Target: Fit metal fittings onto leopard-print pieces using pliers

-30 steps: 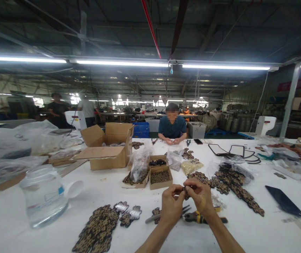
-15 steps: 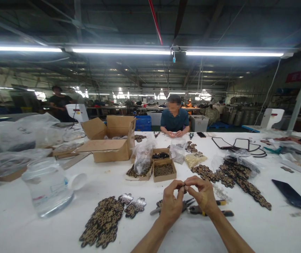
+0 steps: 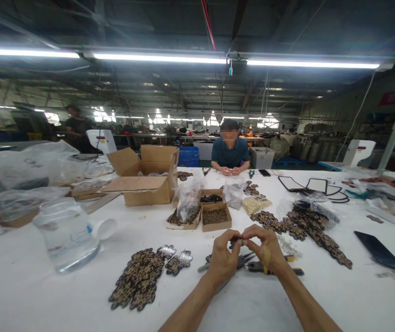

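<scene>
My left hand (image 3: 225, 256) and my right hand (image 3: 265, 246) meet fingertip to fingertip above the white table. Between them they pinch a small dark piece (image 3: 236, 241), mostly hidden by the fingers. Under the hands lie pliers (image 3: 244, 261) and a second pair with yellow and black handles (image 3: 260, 267). Patterned brown and black pieces form a pile (image 3: 138, 278) to the left, with two looser ones (image 3: 179, 263) beside it. Just beyond the hands stands a small box of brass-coloured parts (image 3: 215, 217).
A clear water jug (image 3: 67, 240) stands at left, near an open carton (image 3: 149, 196). More patterned pieces (image 3: 321, 233) and a dark phone-like slab (image 3: 380, 251) lie at right. Across the table sits a person (image 3: 230, 150) with both hands on it.
The view has shifted slightly, so the table and its objects appear a little higher. Both hands stay together at the small piece, with slight finger movement.
</scene>
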A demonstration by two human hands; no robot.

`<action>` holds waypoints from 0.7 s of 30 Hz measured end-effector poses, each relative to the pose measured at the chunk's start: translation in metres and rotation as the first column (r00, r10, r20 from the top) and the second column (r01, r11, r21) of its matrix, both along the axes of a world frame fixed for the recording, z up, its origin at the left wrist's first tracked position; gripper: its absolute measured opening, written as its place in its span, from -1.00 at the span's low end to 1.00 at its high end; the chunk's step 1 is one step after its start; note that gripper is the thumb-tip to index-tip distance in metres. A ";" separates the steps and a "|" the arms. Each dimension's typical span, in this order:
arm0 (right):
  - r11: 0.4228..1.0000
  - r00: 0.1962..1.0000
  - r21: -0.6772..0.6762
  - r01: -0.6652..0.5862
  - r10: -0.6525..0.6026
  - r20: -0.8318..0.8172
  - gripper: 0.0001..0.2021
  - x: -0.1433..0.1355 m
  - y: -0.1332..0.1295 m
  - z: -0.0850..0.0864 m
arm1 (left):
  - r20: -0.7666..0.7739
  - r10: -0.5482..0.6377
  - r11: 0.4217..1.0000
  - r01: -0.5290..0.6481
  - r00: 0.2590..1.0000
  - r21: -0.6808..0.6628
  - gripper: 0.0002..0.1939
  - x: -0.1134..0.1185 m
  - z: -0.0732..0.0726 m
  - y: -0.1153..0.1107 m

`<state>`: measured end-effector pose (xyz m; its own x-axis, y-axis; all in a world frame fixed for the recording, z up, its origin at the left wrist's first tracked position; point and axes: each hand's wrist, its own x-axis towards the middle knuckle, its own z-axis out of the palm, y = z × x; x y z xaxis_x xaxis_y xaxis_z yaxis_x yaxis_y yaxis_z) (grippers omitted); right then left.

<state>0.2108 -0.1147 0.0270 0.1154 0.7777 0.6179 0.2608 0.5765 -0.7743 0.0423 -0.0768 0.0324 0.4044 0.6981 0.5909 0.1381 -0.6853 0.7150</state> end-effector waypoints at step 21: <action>0.948 0.957 -0.265 -0.178 0.104 -0.270 -0.78 0.011 0.006 -0.010 | -0.044 -0.040 0.996 0.044 0.998 0.079 -0.86 0.000 0.002 -0.001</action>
